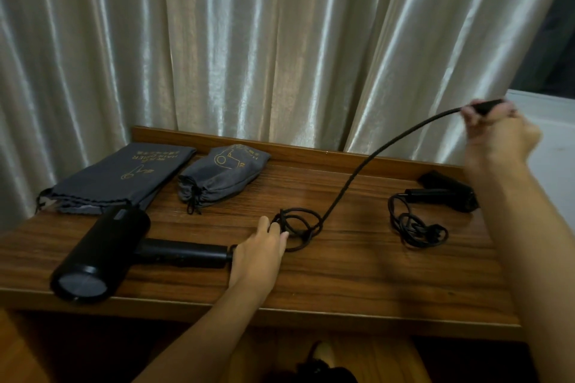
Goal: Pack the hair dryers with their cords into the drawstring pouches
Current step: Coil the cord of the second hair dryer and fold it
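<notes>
A black hair dryer (102, 253) lies on the wooden table (357, 274) at the front left, nozzle toward me. Its black cord (351, 183) loops on the table middle and rises to the right. My left hand (259, 250) rests on the cord loops by the dryer's handle end, fingers pressing them. My right hand (494, 130) is raised at the right, shut on the cord's plug end. A second black hair dryer (448, 194) lies at the back right with its tangled cord (415, 227). Two grey drawstring pouches lie at the back left: a flat one (121, 176) and a bulging one (222, 176).
Shiny beige curtains (249, 40) hang right behind the table. A white sill (547, 121) shows at the far right. The table's front edge (311, 317) runs just before me, with dark floor and a foot below.
</notes>
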{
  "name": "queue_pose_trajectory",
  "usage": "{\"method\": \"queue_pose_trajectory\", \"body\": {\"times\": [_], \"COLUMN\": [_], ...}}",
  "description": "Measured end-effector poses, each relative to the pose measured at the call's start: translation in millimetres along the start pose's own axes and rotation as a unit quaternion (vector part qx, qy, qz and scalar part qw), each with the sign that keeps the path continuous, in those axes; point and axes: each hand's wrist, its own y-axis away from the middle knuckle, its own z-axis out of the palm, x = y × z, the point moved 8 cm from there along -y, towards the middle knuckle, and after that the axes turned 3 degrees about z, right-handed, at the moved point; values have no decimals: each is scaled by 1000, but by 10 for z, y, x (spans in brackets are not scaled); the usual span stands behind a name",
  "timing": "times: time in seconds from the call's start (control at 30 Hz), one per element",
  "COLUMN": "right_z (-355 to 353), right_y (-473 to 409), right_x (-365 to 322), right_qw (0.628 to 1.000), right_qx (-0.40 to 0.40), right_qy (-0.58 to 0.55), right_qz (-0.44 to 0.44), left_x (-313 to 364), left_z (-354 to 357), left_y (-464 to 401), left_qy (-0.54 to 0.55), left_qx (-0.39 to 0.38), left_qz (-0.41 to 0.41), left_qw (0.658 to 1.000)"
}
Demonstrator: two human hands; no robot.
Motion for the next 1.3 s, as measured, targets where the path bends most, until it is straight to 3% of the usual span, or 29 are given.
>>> {"method": "queue_pose_trajectory", "body": {"times": [0.13, 0.3, 0.43, 0.63, 0.7, 0.83, 0.97, 1.13, 1.3], "right_z": [-248, -145, -266, -481, -535, -515, -421, -395, -436], "right_y": [-297, 52, 386, 1002, 1160, 1404, 1452, 1466, 1524], "right_x": [-348, -117, 412, 1263, 1457, 1793, 1970, 2054, 2101], "right_qw": [995, 1000, 994, 940, 907, 801, 681, 600, 529], "right_qx": [62, -1, -36, -139, -179, -272, -312, -333, -345], "right_qy": [-68, 4, 48, 204, 289, 481, 654, 726, 775], "right_qz": [-29, 0, 94, 237, 248, 230, 106, 34, -31], "left_x": [-29, -43, -81, -115, -118, -130, -169, -187, -147], "left_z": [-10, -16, -37, 11, 29, 64, 30, 4, -24], "left_y": [-2, -1, 10, -11, -22, -18, -22, -9, -1], "left_qy": [0, 14, 43, 66, 73, 86, 171, 215, 169], "left_qx": [7, 12, 18, 22, 24, 12, 29, 44, 53], "left_qz": [-8, -22, -46, -45, -43, -30, -37, -47, -53], "left_qw": [1000, 1000, 998, 997, 996, 996, 984, 974, 983]}}
